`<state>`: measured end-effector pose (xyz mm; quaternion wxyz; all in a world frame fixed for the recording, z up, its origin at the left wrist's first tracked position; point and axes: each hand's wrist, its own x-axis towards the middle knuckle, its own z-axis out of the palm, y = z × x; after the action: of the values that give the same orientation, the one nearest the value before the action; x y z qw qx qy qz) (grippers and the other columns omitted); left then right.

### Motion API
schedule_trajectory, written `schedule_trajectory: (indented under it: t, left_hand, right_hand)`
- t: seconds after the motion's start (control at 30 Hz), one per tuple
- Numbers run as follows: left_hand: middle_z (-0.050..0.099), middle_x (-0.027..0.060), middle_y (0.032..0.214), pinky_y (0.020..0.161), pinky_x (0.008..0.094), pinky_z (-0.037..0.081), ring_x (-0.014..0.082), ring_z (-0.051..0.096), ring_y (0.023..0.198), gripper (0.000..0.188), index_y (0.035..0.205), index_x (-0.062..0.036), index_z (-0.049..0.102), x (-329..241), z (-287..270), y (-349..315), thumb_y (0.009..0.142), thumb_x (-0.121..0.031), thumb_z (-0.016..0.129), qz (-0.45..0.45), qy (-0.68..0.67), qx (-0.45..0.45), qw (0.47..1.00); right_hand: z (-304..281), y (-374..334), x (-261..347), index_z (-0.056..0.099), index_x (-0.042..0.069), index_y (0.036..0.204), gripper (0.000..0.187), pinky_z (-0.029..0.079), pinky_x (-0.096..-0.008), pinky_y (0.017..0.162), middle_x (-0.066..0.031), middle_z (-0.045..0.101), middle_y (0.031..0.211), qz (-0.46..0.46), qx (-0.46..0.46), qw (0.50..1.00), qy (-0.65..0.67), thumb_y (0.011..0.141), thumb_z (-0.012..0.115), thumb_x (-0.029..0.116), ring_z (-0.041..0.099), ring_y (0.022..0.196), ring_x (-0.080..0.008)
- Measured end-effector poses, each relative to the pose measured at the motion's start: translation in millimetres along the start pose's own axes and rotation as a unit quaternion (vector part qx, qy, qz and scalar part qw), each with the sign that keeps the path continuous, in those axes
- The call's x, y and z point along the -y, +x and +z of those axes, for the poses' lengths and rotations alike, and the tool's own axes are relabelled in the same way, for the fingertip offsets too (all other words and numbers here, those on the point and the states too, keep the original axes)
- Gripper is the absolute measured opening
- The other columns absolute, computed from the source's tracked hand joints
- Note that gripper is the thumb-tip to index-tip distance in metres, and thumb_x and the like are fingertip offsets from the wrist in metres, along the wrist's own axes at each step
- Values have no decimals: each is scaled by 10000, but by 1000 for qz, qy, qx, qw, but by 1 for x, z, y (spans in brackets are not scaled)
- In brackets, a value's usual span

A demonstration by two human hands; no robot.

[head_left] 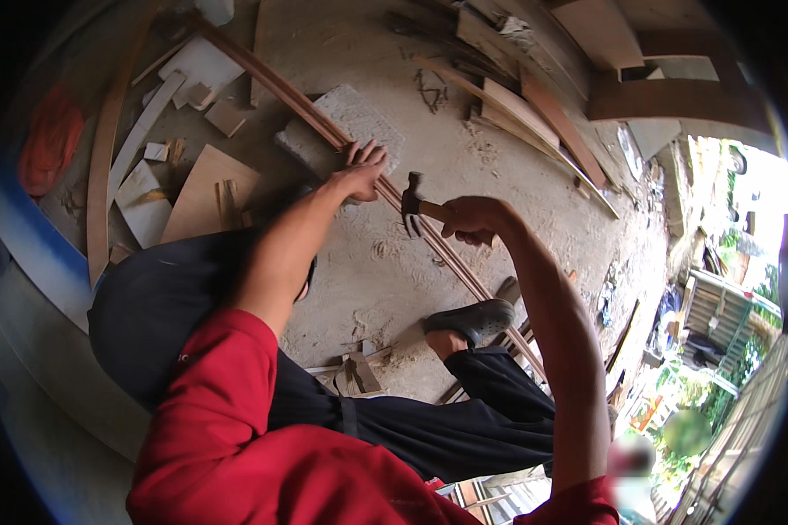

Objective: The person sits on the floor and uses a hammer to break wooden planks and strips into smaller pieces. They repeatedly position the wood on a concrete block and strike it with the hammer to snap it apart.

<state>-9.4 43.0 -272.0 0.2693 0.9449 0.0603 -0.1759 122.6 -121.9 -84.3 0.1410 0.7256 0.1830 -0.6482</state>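
Observation:
A long, thin reddish-brown wooden strip (306, 107) runs diagonally across the floor, over a rough grey concrete block (355, 115). My left hand (362, 175) grips the strip just at the block's near edge, its fingers bent over the wood. My right hand (478, 219) is closed round the handle of a claw hammer (411, 203). The hammer's head is over the strip, a short way to the right of my left hand. Whether it touches the wood, I cannot tell.
Board offcuts (210, 188) lie on the left, beside a long curved-looking plank (105, 175). Stacked planks (521, 114) stand at the upper right. My shoe (471, 322) is close to the strip's lower part. An orange-red bag (50, 144) sits at far left.

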Motion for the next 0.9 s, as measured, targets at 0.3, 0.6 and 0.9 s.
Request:
schedule_trajectory:
  t: [0.3, 0.6, 0.9]
  left_hand:
    - [704, 73, 883, 692, 364, 546, 174, 677, 807, 539, 938, -58, 667, -93, 13, -37, 866, -587, 595, -267, -620, -126, 727]
    - [634, -30, 788, 627, 273, 507, 97, 594, 693, 252, 908, -156, 658, -146, 43, -91, 879, -406, 668, -203, -752, -5, 627]
    - [670, 0, 853, 585, 276, 511, 122, 639, 726, 197, 976, -93, 623, -146, 60, -114, 951, -280, 568, -307, -691, -62, 652]
  right_hand:
    - [130, -69, -79, 537, 112, 1249, 388, 387, -239, 423, 28, 488, 678, -188, -151, 812, 531, 880, 649, 158, 455, 507, -71]
    - [216, -43, -90, 483, 120, 1285, 406, 357, -232, 442, 27, 471, 683, -234, -95, 719, 648, 900, 611, 112, 429, 518, -68]
    - [232, 6, -90, 472, 111, 1244, 383, 380, -265, 411, 8, 480, 673, -240, -107, 654, 710, 888, 611, 92, 454, 495, -97]
